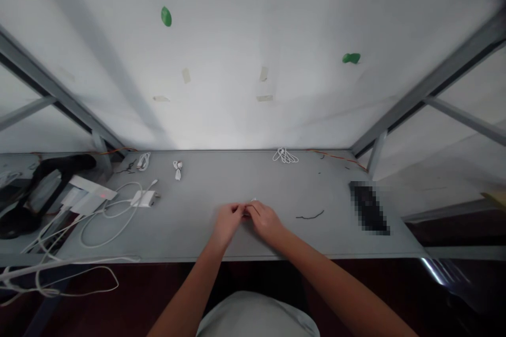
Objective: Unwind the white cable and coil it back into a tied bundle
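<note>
Fingers of left hand (227, 219) and right hand (265, 219) pinched together on small white cable bundle (250, 204), mid-table (205, 231), near front edge. Held between both hands, probably for control. Spare coiled cables (285, 156) parked along back edge; black tie (310, 216) just right.

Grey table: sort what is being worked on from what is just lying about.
In hand:
left hand
right hand
small white cable pinched between them

Lying about:
white charger block with looped cord
two small tied white cable bundles
coiled white cable by the wall
short black wire
grey table
</note>
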The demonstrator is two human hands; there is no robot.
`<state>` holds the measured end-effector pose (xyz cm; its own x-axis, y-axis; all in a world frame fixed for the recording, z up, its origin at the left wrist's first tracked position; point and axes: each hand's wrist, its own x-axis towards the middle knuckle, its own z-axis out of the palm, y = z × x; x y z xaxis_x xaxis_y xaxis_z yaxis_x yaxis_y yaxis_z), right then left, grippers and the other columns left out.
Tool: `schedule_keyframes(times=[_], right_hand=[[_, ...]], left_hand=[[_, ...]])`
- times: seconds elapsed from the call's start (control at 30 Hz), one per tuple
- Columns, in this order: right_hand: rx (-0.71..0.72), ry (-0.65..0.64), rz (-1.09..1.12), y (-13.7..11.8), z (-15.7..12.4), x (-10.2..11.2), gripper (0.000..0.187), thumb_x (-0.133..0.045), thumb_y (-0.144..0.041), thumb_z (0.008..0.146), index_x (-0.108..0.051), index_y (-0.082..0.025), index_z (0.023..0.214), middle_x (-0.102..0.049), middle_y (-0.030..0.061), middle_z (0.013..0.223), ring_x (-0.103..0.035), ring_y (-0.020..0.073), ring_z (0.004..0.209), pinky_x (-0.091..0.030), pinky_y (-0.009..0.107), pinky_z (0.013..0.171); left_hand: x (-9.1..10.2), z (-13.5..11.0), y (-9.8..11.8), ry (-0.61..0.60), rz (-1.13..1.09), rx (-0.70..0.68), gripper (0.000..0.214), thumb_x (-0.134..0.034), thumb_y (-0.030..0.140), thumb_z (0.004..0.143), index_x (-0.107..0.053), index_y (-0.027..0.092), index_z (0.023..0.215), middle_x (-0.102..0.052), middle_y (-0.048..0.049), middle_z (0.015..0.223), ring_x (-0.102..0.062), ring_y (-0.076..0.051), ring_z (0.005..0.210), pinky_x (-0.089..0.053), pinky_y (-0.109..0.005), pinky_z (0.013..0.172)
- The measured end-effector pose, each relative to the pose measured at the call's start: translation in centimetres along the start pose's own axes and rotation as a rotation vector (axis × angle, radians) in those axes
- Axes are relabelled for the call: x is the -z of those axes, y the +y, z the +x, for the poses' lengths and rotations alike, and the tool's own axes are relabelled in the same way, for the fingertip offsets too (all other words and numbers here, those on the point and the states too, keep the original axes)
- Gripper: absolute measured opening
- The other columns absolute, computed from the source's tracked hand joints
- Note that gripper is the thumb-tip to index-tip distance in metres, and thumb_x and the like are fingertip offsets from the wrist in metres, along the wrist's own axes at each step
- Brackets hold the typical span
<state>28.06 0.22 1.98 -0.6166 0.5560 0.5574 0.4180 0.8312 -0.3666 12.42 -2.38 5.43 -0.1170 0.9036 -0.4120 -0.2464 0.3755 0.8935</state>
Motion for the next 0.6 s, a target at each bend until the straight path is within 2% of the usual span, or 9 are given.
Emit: schedule_keyframes(times=[0.2, 0.37, 0.47, 0.6], right_hand=[[-0.093, 0.064, 0.073, 0.4, 0.2, -0.3, 0.03, -0.041, -0.007, 0.1, -0.068, -0.019, 0.104, -0.068, 0.0097, 0.095, -0.064, 0.0229, 0.091, -0.058, 0.037, 0.083], [-0.184, 0.083, 0.147, 0.5, 0.4, -0.3, 0.025, -0.043, -0.008, 0.1, -0.065, -0.019, 0.098, -0.066, 0.0091, 0.094, -0.064, 0.0224, 0.089, -0.059, 0.038, 0.083], [-0.166, 0.1, 0.126, 0.4, 0.5, 0.0, 0.025, -0.043, -0.007, 0.099, -0.064, -0.02, 0.096, -0.065, 0.0082, 0.092, -0.063, 0.0225, 0.088, -0.059, 0.038, 0.082], [-0.067, 0.124, 0.172, -0.2, 0.6, 1.3, 0.025, -0.044, -0.006, 0.1, -0.063, -0.021, 0.1, -0.067, 0.0088, 0.095, -0.065, 0.022, 0.089, -0.06, 0.037, 0.082]], left_hand=[[-0.3, 0.2, 0.0, 0.092, -0.223, 0.107, 0.007, -0.083, 0.015, 0.069, -0.076, 0.014, 0.065, -0.075, -0.0109, 0.08, -0.068, -0.018, 0.082, -0.06, -0.035, 0.085], [-0.4, 0.3, 0.0, 0.107, -0.277, 0.195, 0.005, -0.083, 0.012, 0.072, -0.077, 0.011, 0.072, -0.075, -0.0118, 0.082, -0.069, -0.017, 0.076, -0.061, -0.034, 0.083], [0.0, 0.3, 0.1, 0.057, -0.311, 0.295, 0.004, -0.08, 0.013, 0.079, -0.077, 0.011, 0.08, -0.075, -0.0117, 0.086, -0.07, -0.018, 0.077, -0.061, -0.033, 0.082], [1.6, 0.5, 0.8, -0.112, -0.333, 0.465, 0.002, -0.077, 0.013, 0.085, -0.076, 0.012, 0.085, -0.075, -0.0088, 0.088, -0.069, -0.017, 0.08, -0.059, -0.033, 0.088]])
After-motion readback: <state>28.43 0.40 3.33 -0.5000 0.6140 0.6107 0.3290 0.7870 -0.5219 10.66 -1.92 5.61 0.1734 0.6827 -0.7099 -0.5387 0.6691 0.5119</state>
